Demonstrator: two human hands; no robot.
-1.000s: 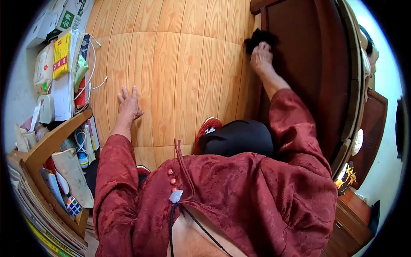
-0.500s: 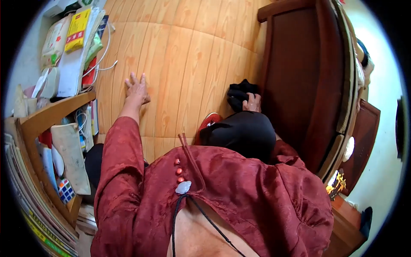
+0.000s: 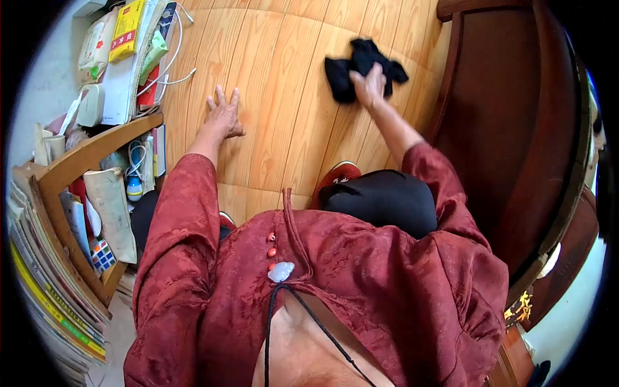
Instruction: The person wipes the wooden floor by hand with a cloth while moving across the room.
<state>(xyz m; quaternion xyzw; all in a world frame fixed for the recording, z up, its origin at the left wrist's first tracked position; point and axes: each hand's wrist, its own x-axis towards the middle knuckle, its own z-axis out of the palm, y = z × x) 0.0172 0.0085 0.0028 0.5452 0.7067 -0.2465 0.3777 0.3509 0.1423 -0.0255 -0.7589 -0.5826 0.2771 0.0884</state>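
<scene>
On the wood-patterned floor [image 3: 274, 84], my left hand [image 3: 224, 119] rests with its fingers spread and nothing in it. My right hand [image 3: 370, 86] is closed on a black cloth [image 3: 348, 72], which lies bunched on the floor, partly under the fingers. Its edges are slightly blurred. The cloth is left of the dark wooden furniture [image 3: 503, 116] and does not touch it. The hand covers part of the cloth.
At the left, a wooden shelf [image 3: 97, 145] holds books, papers, a puzzle cube [image 3: 102, 256] and a yellow packet [image 3: 127, 29]. White cables [image 3: 169, 80] hang over the floor. A red shoe [image 3: 342, 173] and my dark-clad knee [image 3: 380, 201] are below the cloth.
My right hand has carried the black cloth from beside the dark furniture, first back toward my knee, then forward and left across the floor. My left hand remains spread on the floor while the view has shifted.
</scene>
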